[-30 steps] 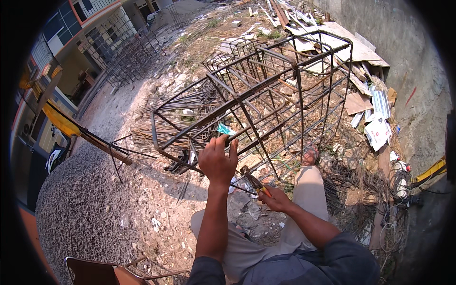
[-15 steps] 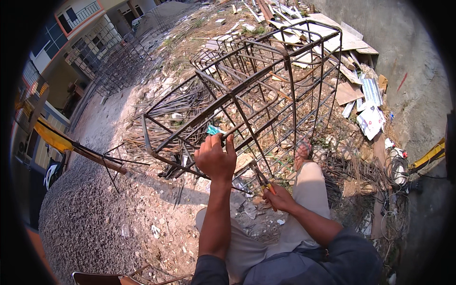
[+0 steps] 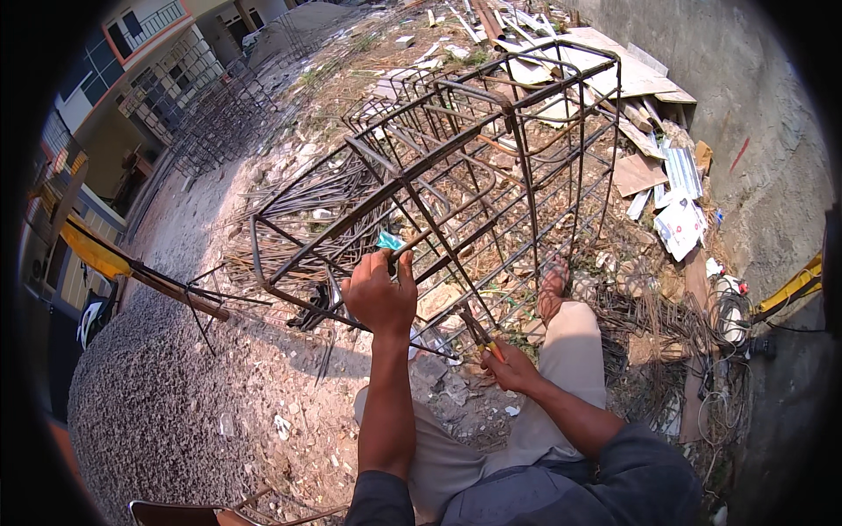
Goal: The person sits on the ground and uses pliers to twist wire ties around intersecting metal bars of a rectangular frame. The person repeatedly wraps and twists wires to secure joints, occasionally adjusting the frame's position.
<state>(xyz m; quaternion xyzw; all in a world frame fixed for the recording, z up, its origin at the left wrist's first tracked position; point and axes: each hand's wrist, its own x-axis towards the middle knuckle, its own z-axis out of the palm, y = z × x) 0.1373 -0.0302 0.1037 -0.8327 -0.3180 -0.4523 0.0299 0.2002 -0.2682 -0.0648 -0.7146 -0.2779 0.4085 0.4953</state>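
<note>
Head view showed, at far left, a yellow sheet (image 3: 95,252) hung by a building, then gravel (image 3: 140,394). The left hand (image 3: 380,294) was closed around a slanting bar (image 3: 438,230) of the rebar cage (image 3: 456,184), fingers wrapped tight; that bar's long axis ran from lower left up to the right, away from the person. A small teal scrap (image 3: 388,239) lay just above the knuckles. The right hand (image 3: 513,368) sat lower and nearer the body, fingers curled around a plier-like tool (image 3: 485,340) with yellowish grips, its tip pointing up-left at a cage joint just beside the left hand. A bare foot (image 3: 553,285) rested by the cage. Farther right, flat boards (image 3: 636,171) and white printed sheets (image 3: 680,223) lay by the grey wall (image 3: 763,131), with a red mark (image 3: 739,154) on it.
</note>
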